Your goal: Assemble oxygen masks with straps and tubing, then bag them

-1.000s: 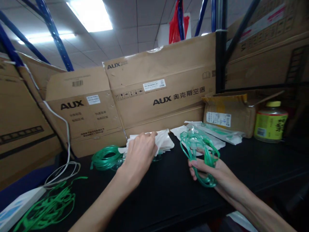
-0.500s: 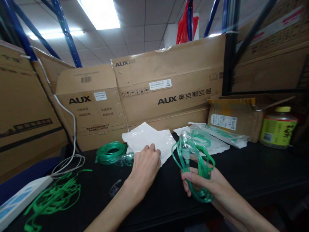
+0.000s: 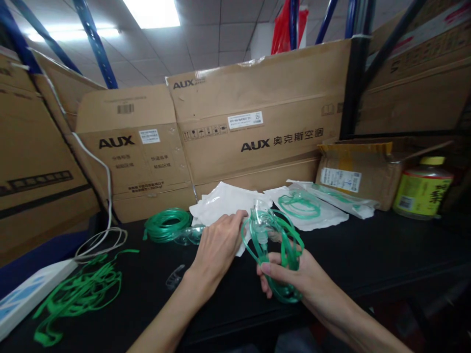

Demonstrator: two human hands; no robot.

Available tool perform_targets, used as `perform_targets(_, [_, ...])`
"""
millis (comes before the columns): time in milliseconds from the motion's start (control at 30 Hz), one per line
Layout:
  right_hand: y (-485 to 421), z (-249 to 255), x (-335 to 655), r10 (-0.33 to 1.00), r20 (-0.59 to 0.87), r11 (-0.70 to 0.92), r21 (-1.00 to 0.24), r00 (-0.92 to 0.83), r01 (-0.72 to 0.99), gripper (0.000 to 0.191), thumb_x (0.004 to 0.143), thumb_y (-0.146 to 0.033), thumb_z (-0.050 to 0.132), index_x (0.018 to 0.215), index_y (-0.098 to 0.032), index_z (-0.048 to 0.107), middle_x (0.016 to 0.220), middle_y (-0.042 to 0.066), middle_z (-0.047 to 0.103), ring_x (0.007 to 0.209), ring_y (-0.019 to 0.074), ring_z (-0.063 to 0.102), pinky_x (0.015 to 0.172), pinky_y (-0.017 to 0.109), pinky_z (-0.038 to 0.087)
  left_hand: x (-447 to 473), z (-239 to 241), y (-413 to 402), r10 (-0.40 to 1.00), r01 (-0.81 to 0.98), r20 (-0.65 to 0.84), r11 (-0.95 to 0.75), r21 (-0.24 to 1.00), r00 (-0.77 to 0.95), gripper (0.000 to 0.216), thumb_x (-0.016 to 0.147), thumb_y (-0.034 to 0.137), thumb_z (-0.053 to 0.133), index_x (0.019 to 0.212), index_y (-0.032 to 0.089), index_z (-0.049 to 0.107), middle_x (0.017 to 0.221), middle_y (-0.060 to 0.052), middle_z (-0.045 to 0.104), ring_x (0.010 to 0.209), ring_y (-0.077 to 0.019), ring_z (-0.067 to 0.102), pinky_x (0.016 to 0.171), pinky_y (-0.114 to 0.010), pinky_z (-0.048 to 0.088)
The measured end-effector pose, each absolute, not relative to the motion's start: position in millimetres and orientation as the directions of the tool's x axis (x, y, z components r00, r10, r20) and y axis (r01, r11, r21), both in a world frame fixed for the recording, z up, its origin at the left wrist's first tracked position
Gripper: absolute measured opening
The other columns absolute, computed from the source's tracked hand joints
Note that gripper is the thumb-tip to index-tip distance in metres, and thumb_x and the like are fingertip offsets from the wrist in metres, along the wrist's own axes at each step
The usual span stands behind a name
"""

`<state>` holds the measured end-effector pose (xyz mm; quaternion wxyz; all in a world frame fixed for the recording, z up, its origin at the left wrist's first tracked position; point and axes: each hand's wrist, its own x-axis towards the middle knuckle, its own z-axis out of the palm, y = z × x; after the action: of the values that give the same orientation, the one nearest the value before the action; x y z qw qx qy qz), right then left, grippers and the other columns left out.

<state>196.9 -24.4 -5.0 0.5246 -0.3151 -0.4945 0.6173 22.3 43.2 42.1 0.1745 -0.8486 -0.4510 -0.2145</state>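
My right hand (image 3: 283,272) is closed around a clear oxygen mask (image 3: 260,220) bundled with coiled green tubing (image 3: 283,287), raised above the black shelf. My left hand (image 3: 222,238) lies over the near edge of a white wrapper (image 3: 217,203), close to the mask's left side. Its fingers bend away from me, so the fingertips are hidden; whether they grip anything cannot be made out. Left of this hand sit a green tubing coil (image 3: 167,225) and clear plastic pieces (image 3: 189,236). A small clear plastic part (image 3: 175,277) lies nearer, beside my left forearm.
Green straps (image 3: 84,289) lie in a tangle by a white power strip (image 3: 33,291) at left. Packaged tubing (image 3: 305,206) rests behind my right hand. An open carton (image 3: 342,169) and a yellow-labelled jar (image 3: 423,191) stand at right; large cartons (image 3: 257,122) wall the back.
My right hand has brought the mask and tubing leftward, closer to my left hand. My left hand has shifted slightly, and the white wrapper lies flatter behind it. The camera view has tilted a little.
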Motion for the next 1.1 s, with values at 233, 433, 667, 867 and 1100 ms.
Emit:
perform_targets(233, [-30.4, -6.1, 204.8, 0.977, 0.043, 0.002, -0.982, -0.208, -0.190, 0.033, 0.073, -0.043, 0.084, 0.076, -0.014, 0.067, 0.066, 0.003, 0.069, 0.057, 0.0139, 0.061, 0.056, 0.025, 0.047, 17.9, 35.3, 46.8, 0.576, 0.739, 0.615, -0.673, -0.016, 0.538, 0.029, 0.101, 0.020, 0.050, 0.128, 0.022, 0.060, 0.111, -0.005, 0.074, 0.098, -0.0191, 0.070, 0.085, -0.028, 0.054])
perform_targets(433, [-30.9, -6.0, 204.7, 0.979, 0.012, -0.017, -0.989, -0.203, -0.144, 0.031, 0.073, -0.041, 0.083, 0.076, -0.014, 0.068, 0.066, 0.003, 0.070, 0.055, 0.0137, 0.061, 0.055, 0.025, 0.046, 21.3, 35.3, 45.0, 0.536, 0.705, 0.725, -0.702, 0.100, 0.432, 0.021, 0.102, 0.021, 0.050, 0.114, 0.020, 0.067, 0.106, -0.003, 0.071, 0.091, -0.0158, 0.070, 0.080, -0.025, 0.054])
perform_targets(667, [-32.9, -2.2, 202.2, 0.983, 0.002, -0.023, -0.991, -0.183, -0.131, 0.037, 0.068, -0.042, 0.085, 0.084, -0.015, 0.067, 0.062, 0.002, 0.069, 0.051, 0.0138, 0.060, 0.052, 0.025, 0.045, 24.7, 32.8, 42.0, 0.488, 0.685, 0.791, -0.718, 0.123, 0.369, 0.022, 0.101, 0.021, 0.052, 0.117, 0.021, 0.067, 0.101, -0.003, 0.065, 0.079, -0.0123, 0.065, 0.072, -0.022, 0.053])
perform_targets(867, [-30.9, -4.0, 204.2, 0.980, -0.018, -0.034, -0.996, -0.197, -0.081, 0.040, 0.070, -0.049, 0.082, 0.073, -0.013, 0.066, 0.060, 0.003, 0.067, 0.050, 0.0129, 0.059, 0.051, 0.024, 0.044, 24.6, 27.2, 42.6, 0.382, 0.607, 0.819, -0.793, 0.052, 0.429, 0.031, 0.103, 0.021, 0.048, 0.131, 0.022, 0.061, 0.104, -0.005, 0.063, 0.079, -0.0114, 0.063, 0.073, -0.022, 0.054])
perform_targets(1100, [-27.9, -9.3, 207.7, 0.974, -0.052, -0.058, -0.998, -0.220, -0.022, 0.050, 0.068, -0.058, 0.080, 0.076, -0.010, 0.069, 0.059, 0.005, 0.068, 0.048, 0.0133, 0.059, 0.049, 0.024, 0.040, 23.9, 22.9, 44.3, 0.216, 0.533, 0.831, -0.839, -0.111, 0.513, 0.031, 0.102, 0.019, 0.050, 0.132, 0.019, 0.061, 0.097, -0.004, 0.061, 0.079, -0.0114, 0.061, 0.070, -0.022, 0.056])
